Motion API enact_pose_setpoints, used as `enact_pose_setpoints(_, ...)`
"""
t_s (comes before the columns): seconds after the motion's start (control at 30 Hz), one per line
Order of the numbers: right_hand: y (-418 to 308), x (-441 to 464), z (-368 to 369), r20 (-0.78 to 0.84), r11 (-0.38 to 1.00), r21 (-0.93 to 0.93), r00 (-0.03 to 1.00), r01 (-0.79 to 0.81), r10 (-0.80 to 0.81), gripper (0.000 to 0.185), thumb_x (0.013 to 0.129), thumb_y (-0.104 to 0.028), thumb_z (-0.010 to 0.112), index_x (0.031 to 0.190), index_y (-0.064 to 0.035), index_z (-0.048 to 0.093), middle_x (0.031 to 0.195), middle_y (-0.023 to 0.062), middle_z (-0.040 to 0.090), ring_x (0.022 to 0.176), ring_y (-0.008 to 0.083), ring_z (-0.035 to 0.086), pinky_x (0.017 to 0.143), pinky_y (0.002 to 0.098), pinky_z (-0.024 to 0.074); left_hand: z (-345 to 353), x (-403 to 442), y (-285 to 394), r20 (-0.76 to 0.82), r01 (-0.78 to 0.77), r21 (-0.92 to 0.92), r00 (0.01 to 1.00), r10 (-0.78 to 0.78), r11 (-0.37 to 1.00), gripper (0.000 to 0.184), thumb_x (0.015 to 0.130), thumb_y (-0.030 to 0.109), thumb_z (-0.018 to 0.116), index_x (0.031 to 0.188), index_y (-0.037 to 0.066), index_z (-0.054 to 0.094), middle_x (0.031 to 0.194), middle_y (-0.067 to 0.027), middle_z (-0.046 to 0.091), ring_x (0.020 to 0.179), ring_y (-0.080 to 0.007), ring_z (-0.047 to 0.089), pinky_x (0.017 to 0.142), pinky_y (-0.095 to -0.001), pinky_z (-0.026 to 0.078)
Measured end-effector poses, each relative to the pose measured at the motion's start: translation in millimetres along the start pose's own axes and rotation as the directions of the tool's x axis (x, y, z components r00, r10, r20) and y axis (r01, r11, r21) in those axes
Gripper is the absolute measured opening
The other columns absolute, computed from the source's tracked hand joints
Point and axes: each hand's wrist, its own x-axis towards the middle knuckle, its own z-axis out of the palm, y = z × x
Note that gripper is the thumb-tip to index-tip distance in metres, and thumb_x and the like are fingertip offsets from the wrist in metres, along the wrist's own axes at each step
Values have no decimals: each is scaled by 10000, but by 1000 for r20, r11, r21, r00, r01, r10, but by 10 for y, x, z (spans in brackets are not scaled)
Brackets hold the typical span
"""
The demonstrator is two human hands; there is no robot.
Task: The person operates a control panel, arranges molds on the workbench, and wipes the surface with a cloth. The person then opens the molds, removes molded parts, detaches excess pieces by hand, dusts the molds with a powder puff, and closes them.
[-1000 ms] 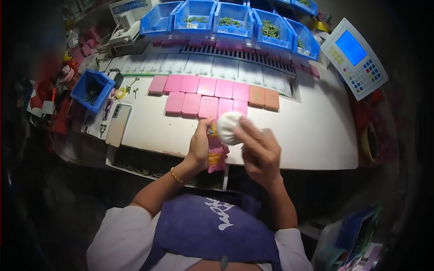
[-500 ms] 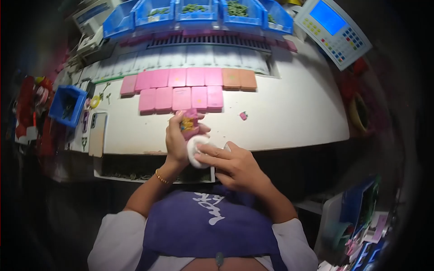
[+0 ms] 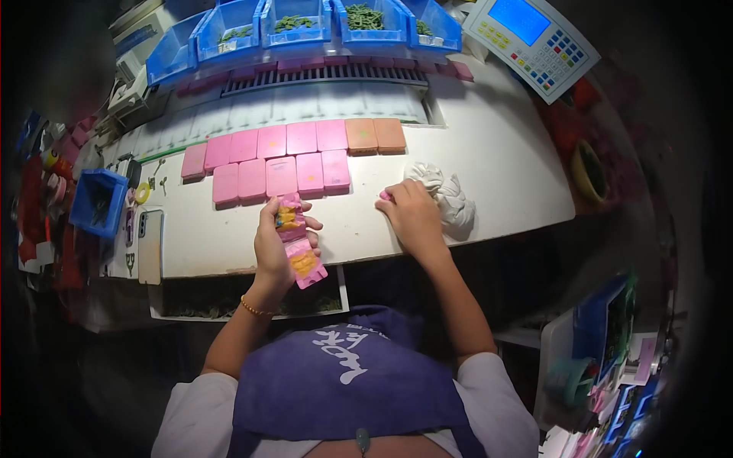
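My left hand (image 3: 273,248) holds a pink rubber mould (image 3: 295,233) with yellow patches on its inner faces. The mould is spread into two halves, the lower one hanging toward the table's front edge. My right hand (image 3: 416,217) rests low over the white table, its thumb and fingertips closed at a small pink piece (image 3: 385,197). Just beyond and right of that hand lies a crumpled white cloth bundle (image 3: 454,200). Part of the bundle is hidden behind the fingers.
Two rows of pink blocks (image 3: 281,175) and two orange blocks (image 3: 374,135) lie ahead. Blue bins (image 3: 298,34) with green pieces stand at the back. A keypad device (image 3: 534,46) is at right; a phone (image 3: 151,246) and blue box (image 3: 99,202) are at left.
The white bundle has gone from my right hand onto the table at right. My right hand has moved to the small pink piece. In my left hand the mould has spread open. The view has shifted.
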Motion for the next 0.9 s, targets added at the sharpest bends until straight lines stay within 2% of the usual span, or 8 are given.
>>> enact_pose_setpoints(0.17, 97, 195, 110, 104, 997, -38, 992, -66, 70, 137, 910, -172, 657, 995, -67, 679, 922, 99, 641, 917, 301, 587, 799, 435, 486, 33, -31, 32, 37, -1, -29, 999, 2, 1000, 527, 1036, 479, 346, 1091, 8, 578, 756, -138, 634, 534, -185, 592, 497, -337, 533)
enact_pose_setpoints(0.27, 311, 330, -114, -283, 984, 152, 950, -89, 130, 120, 900, -176, 660, 901, -61, 694, 896, 97, 644, 895, 294, 580, 808, 426, 486, -21, -19, 37, 50, -31, -26, 998, 32, 999, 528, 1037, 482, 348, 1093, 10, 579, 757, -129, 629, 532, -183, 591, 489, -333, 532)
enact_pose_setpoints(0.37, 482, 359, -31, -242, 977, -194, 969, -90, 41, 103, 876, -148, 669, 832, -60, 700, 887, 80, 633, 879, 281, 569, 771, 412, 470, -56, 27, 0, 74, 34, -52, 997, -30, 998, 543, 1034, 501, 357, 1098, 10, 580, 764, -126, 629, 530, -181, 587, 483, -330, 531)
enact_pose_setpoints(0.7, 324, 252, 73, -204, 957, -285, 972, 57, -119, 108, 924, -122, 653, 894, -18, 650, 832, 88, 627, 781, 232, 604, 699, 370, 507, 56, -121, 102, 102, 12, -59, 995, -6, 998, 511, 1052, 518, 391, 1144, 35, 531, 829, -114, 602, 563, -188, 587, 473, -326, 520)
enact_pose_setpoints(0.73, 206, 268, -47, -142, 992, 94, 985, -85, 98, 124, 944, -127, 646, 933, -3, 657, 840, 80, 643, 767, 202, 614, 688, 344, 514, 79, -134, 106, 98, -6, -46, 995, 10, 999, 514, 1052, 521, 394, 1147, 34, 526, 841, -116, 603, 563, -187, 589, 468, -324, 521)
enact_pose_setpoints(0.8, -102, 285, -289, 184, 597, 703, 910, -386, 371, 171, 982, -136, 630, 1011, 27, 670, 855, 64, 675, 738, 141, 634, 668, 292, 528, 122, -154, 113, 106, -47, -39, 993, 50, 998, 516, 1054, 521, 393, 1156, 29, 508, 880, -121, 605, 565, -183, 598, 450, -305, 522)
enact_pose_setpoints(0.83, -221, 240, -227, 167, 441, 856, 951, -270, 259, 217, 1008, -145, 613, 1089, 47, 673, 886, 63, 699, 721, 92, 633, 666, 246, 537, 161, -178, 118, 105, -73, -25, 992, 75, 997, 515, 1055, 522, 388, 1142, 30, 511, 878, -116, 604, 568, -173, 599, 458, -301, 528)
enact_pose_setpoints(0.9, -611, 115, -235, 329, 165, 921, 932, -352, 152, 188, 990, -135, 637, 1049, 37, 684, 925, 79, 703, 766, 102, 634, 679, 262, 545, 241, -229, 124, 103, -121, 10, 988, 119, 993, 516, 1058, 525, 377, 1113, 32, 518, 873, -105, 603, 574, -153, 601, 473, -294, 541)
